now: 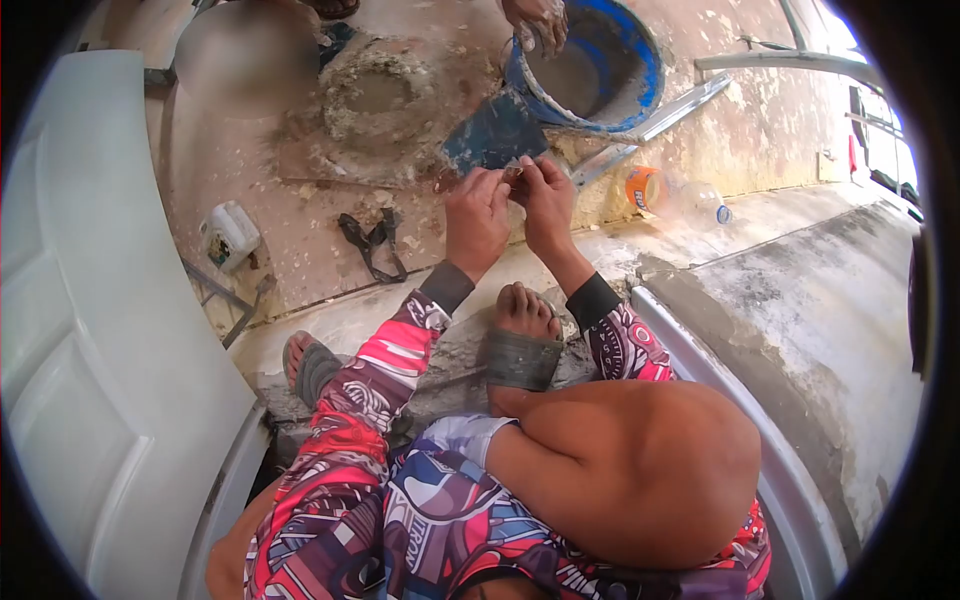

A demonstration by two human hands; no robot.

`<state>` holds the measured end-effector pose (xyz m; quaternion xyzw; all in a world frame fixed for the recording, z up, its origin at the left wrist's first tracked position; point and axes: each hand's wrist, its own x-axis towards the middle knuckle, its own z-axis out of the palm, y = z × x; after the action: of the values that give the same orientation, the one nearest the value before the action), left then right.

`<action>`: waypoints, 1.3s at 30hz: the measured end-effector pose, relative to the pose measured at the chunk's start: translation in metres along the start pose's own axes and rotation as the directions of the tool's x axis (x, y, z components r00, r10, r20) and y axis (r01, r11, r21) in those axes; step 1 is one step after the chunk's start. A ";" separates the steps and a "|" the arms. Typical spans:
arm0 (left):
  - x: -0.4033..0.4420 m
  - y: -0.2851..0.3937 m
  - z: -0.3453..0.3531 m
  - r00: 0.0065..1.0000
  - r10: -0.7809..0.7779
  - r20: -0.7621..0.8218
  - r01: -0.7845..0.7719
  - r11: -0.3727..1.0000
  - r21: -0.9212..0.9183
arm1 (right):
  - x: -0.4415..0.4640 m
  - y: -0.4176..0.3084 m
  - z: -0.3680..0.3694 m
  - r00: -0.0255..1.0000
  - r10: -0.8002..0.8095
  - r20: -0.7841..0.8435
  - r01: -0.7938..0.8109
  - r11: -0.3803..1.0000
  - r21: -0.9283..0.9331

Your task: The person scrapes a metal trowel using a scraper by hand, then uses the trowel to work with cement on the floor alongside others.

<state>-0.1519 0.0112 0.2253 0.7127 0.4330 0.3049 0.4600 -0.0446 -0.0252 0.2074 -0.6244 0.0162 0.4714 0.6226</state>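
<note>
My left hand (477, 222) and my right hand (548, 208) meet near the middle of the view, fingers pinched together on something small and dark that I cannot make out. Just beyond my fingertips lies a dark blue, plaster-smeared flat piece (495, 132). It reaches to the side of a blue bucket (655, 85) that holds grey material. Another person's hand (537, 22) rests at the bucket's left rim, apart from mine. Below my hands are my sandalled feet on the concrete edge.
A white door panel (75, 300) stands at the left. On the floor are a white jug (230, 237), a black strap-like object (374, 245) and a plaster-crusted patch (378, 95). An orange-labelled plastic bottle (690, 197) and a metal profile (660, 118) lie at the right.
</note>
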 end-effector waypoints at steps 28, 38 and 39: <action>0.009 -0.031 -0.033 0.995 0.070 0.071 -0.072 0.997 0.039 | 0.021 -0.001 -0.008 0.953 0.206 0.223 -0.217 0.976 0.025; 0.012 -0.046 -0.044 0.992 0.080 0.102 -0.102 0.967 0.235 | 0.012 0.005 -0.019 0.954 0.095 0.285 -0.106 0.994 0.024; 0.017 -0.051 -0.043 0.990 0.087 0.111 -0.110 0.968 0.225 | 0.011 0.004 -0.021 0.953 0.092 0.290 -0.101 0.995 0.013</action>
<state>-0.1974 0.0540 0.1958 0.7963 0.4059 0.2388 0.3795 -0.0284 -0.0366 0.1929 -0.5387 -0.0377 0.5870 0.6032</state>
